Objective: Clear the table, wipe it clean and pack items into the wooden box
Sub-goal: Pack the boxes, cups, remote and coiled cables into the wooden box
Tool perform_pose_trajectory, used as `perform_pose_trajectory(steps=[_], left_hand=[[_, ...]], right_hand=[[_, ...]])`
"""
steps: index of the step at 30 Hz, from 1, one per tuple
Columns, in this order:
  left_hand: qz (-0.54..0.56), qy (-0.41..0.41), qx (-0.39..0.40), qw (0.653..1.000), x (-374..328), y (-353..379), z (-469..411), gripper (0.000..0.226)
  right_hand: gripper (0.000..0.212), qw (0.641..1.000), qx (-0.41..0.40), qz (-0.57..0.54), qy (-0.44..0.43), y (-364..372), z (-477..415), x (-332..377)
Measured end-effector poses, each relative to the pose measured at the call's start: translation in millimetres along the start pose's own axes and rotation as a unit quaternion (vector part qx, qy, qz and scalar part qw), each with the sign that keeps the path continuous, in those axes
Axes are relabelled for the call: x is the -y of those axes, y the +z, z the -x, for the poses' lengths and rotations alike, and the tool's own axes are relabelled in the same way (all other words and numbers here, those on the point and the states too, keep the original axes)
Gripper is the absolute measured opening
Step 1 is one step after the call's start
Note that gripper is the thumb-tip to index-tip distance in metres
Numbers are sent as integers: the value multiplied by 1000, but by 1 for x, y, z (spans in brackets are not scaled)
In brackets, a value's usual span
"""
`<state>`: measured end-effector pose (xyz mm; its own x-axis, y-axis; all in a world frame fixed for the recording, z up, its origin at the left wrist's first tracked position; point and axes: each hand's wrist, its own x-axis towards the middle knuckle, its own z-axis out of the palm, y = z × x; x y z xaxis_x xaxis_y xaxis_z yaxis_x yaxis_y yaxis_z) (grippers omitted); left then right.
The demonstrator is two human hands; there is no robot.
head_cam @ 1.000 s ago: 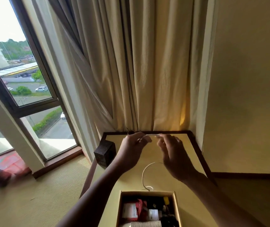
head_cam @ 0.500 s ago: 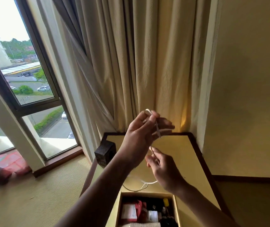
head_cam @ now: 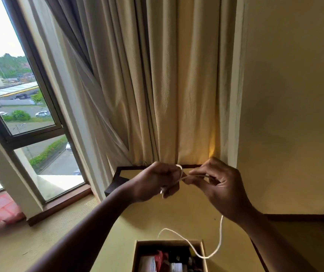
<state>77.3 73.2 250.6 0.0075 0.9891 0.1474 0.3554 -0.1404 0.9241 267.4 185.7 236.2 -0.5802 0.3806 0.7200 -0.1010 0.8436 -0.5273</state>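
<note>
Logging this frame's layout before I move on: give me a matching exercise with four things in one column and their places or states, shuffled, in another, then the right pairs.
Things
1. thin white cable
2. open light wooden box
3. small dark cube-shaped block
4. cream pleated curtain

Places or states
A. hangs behind the far edge of the table
B. sits at the table's far left corner
C. pinched between the left hand and the right hand, slack looping down
D. at the bottom edge of the view, holding packed items

Pairs: 1-C, 2-D, 3-B, 4-A
</note>
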Motion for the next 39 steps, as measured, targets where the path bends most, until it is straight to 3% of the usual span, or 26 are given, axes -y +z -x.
perform_pose_trajectory(steps=[3, 5, 10, 13, 15, 18, 21, 23, 24, 27, 29, 31, 33, 35, 37, 39], left_hand=[[139, -17, 84, 987, -1, 0, 12, 33], [219, -15, 111, 969, -4, 3, 15, 30], [419, 54, 22, 906, -19, 21, 14, 23], [488, 122, -47, 863, -33, 33, 6, 23], [425, 142, -122, 886, -38, 35, 0, 24], [105, 182, -248, 946, -29, 32, -11, 18], [-226, 209, -243, 920, -14, 21, -16, 24], [-335, 183, -203, 902, -2, 9, -16, 27], [-341, 153, -173, 911, 4, 4, -15, 26], [-162, 17, -51, 985, 11, 0, -10, 24], [-49, -27, 15, 998, 9, 0, -6, 22], [39, -24, 58, 997, 6, 0, 1, 34], [191, -7, 104, 976, 0, 7, 6, 38], [322, 10, 116, 940, -7, 22, 11, 34], [421, 44, 88, 902, -12, 40, 10, 30], [481, 93, 22, 872, -18, 51, 6, 28]], right_hand=[[16, 998, -31, 24, -53, -3, -7, -4], [16, 998, -47, 0, -44, 3, -9, -5], [22, 982, -71, -118, 130, 32, -3, -1], [29, 968, -25, -149, 198, 55, 13, -1], [27, 965, 31, -150, 215, 64, 23, 2], [25, 954, 121, -144, 234, 60, 29, 11], [15, 967, 112, -68, 216, 45, 26, 13], [11, 975, 73, -32, 209, 28, 21, 11], [10, 979, 67, -19, 193, 19, 19, 9], [16, 991, 89, 11, 104, -4, 9, 4], [18, 996, 69, 45, 15, -14, 1, 1], [18, 997, 18, 58, -36, -19, -5, -3], [18, 999, -42, 14, -10, -21, -7, -6], [19, 992, -88, -51, 77, -14, -6, -6], [20, 979, -105, -69, 158, 2, -2, -5], [28, 975, -55, -111, 186, 22, 7, -1]])
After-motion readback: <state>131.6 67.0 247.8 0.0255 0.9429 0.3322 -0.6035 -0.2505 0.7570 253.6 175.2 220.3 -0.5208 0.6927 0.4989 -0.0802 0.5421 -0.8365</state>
